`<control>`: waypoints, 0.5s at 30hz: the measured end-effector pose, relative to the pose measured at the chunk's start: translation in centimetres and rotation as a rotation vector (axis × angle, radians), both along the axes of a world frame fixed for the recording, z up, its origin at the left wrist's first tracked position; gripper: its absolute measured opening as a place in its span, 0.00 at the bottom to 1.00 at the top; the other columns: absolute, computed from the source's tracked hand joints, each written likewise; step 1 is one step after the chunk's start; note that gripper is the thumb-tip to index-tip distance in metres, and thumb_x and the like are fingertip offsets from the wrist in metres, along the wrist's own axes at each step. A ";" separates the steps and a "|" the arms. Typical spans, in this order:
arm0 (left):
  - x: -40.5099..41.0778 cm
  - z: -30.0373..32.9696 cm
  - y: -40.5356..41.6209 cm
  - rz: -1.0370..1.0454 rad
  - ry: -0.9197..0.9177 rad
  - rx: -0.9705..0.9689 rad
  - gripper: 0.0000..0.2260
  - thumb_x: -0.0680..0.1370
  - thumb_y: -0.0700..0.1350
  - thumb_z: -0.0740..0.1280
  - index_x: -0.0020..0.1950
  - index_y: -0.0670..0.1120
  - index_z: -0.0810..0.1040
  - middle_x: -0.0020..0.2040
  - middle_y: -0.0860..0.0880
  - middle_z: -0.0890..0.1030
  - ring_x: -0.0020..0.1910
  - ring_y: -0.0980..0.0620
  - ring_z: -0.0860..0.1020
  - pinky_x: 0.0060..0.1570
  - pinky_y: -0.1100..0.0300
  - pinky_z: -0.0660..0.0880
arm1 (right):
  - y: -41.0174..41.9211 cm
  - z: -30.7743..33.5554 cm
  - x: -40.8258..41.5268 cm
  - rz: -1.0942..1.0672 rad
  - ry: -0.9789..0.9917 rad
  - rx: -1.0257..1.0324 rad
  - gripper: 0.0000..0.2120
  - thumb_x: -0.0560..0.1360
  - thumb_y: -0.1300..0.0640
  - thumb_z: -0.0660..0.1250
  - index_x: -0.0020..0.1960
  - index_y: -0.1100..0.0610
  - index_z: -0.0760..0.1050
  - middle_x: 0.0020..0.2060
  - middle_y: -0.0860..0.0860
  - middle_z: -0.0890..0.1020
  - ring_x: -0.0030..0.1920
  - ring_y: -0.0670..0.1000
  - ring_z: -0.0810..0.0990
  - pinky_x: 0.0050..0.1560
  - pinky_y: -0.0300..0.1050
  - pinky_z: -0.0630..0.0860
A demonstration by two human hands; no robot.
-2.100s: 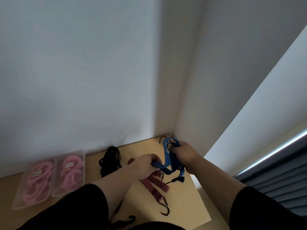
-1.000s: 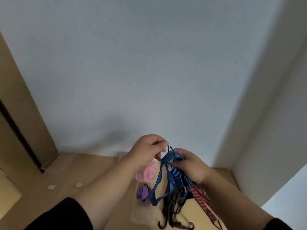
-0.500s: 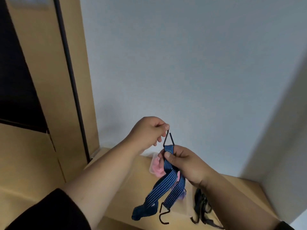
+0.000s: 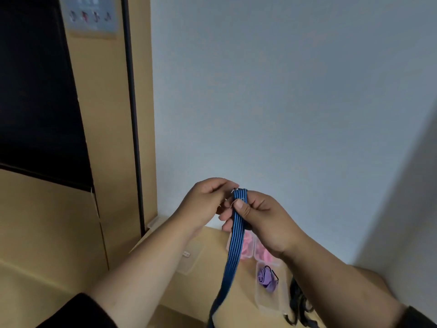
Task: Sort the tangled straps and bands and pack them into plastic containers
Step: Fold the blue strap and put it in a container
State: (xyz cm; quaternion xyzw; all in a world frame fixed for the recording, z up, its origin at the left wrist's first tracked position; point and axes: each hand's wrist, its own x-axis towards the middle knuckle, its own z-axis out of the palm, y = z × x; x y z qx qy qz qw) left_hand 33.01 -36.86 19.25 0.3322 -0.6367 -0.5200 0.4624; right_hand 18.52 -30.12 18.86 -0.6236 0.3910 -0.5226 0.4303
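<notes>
Since half a second ago you've pulled the blue striped bungee strap up so it hangs straighter; its hook no longer pokes out on top. Your right hand pinches the strap's top end, thumb on it, and your left hand curls onto that same end. No label's readable. Below your right hand sit pink bands in containers, a purple band in its clear container, black straps beside it.

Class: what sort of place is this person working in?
Probably a plain indoor room set up for sorting: a wooden table in a white-walled corner, with clear plastic containers of pink and purple bands.
</notes>
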 end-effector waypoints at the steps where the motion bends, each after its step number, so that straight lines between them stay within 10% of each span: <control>1: 0.1 -0.5 0.1 0.005 0.005 0.010 0.08 0.81 0.41 0.64 0.49 0.42 0.83 0.28 0.53 0.75 0.30 0.53 0.74 0.33 0.63 0.74 | 0.0 0.0 0.2 -0.013 -0.001 0.013 0.11 0.83 0.58 0.61 0.49 0.61 0.80 0.43 0.58 0.85 0.42 0.55 0.84 0.47 0.48 0.80; 11: -0.5 -4.2 1.6 -0.132 0.196 0.143 0.12 0.84 0.46 0.62 0.51 0.42 0.84 0.45 0.43 0.84 0.47 0.44 0.82 0.53 0.45 0.80 | 0.0 -0.7 -0.3 -0.360 0.021 -0.038 0.10 0.76 0.55 0.73 0.40 0.61 0.83 0.43 0.56 0.82 0.50 0.52 0.83 0.58 0.47 0.77; 15: -1.7 -5.9 2.4 -0.273 0.242 0.161 0.13 0.75 0.44 0.71 0.54 0.36 0.77 0.49 0.45 0.84 0.48 0.43 0.83 0.55 0.44 0.80 | -0.5 -0.7 -1.7 -0.420 0.011 0.006 0.20 0.74 0.51 0.74 0.41 0.69 0.76 0.35 0.60 0.77 0.37 0.51 0.77 0.47 0.49 0.75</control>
